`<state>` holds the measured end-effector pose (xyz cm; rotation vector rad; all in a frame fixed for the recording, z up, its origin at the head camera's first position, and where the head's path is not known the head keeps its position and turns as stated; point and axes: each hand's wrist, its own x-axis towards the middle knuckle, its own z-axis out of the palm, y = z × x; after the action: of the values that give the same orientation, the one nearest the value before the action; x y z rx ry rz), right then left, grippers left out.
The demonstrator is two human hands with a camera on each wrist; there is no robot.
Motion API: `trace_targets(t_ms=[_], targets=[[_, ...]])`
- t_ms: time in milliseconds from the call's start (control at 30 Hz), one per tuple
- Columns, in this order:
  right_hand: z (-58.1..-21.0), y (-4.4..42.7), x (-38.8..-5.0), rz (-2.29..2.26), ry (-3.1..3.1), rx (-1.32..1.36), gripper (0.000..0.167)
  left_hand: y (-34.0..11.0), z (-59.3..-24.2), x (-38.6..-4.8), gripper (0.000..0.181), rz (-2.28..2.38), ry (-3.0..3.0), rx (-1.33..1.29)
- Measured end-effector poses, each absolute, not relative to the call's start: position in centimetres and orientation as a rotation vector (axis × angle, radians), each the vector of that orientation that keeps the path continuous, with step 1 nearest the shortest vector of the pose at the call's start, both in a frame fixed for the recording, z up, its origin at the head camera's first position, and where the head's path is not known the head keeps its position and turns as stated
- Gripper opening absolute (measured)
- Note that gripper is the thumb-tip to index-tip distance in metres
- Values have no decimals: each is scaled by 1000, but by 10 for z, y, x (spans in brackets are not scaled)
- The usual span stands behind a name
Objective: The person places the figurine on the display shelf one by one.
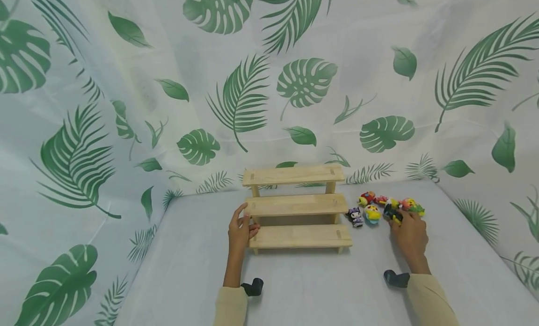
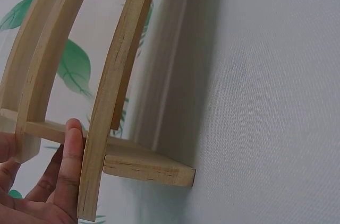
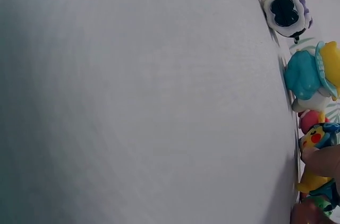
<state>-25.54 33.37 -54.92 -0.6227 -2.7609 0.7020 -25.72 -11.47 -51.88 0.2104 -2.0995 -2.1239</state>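
A three-tier wooden display shelf (image 1: 294, 204) stands upright near the back wall. My left hand (image 1: 240, 230) grips its left end around the middle tier, and the left wrist view shows the fingers (image 2: 69, 176) against the side wood. Off to the right of the shelf, my right hand (image 1: 409, 235) pinches a yellow figurine with red cheeks and a dark blue outfit (image 3: 313, 181); fingers partly cover it. Beside it lie a yellow-and-teal figurine (image 1: 372, 214) and a purple, black and white figurine (image 1: 355, 217).
Behind the right hand are a red-and-yellow figurine (image 1: 367, 198), a pink one (image 1: 381, 200) and a multicoloured one with green (image 1: 413, 206). White cloth with green leaves (image 1: 261, 153) forms the walls. Black wrist mounts (image 1: 254, 287) stick inward from both wrists.
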Motion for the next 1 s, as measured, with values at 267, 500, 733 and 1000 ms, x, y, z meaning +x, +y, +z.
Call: trace_targets(t_ms=[267,500,733,1000], targets=[[-548,336,-257,640,-2744,-648,51,-114,-518,-256,40,-2121,-2098,199],[-551,337,-251,637,-2688,-649,52,-114,-517,-256,39,-2111,-2111,215],[-559,349,-246,912,-2606,-729,57,-113,-517,-257,37,-2094,-2123,252],[-558,358,-248,1121,-2481,-803,58,-114,-516,-256,37,-2101,-2123,256]])
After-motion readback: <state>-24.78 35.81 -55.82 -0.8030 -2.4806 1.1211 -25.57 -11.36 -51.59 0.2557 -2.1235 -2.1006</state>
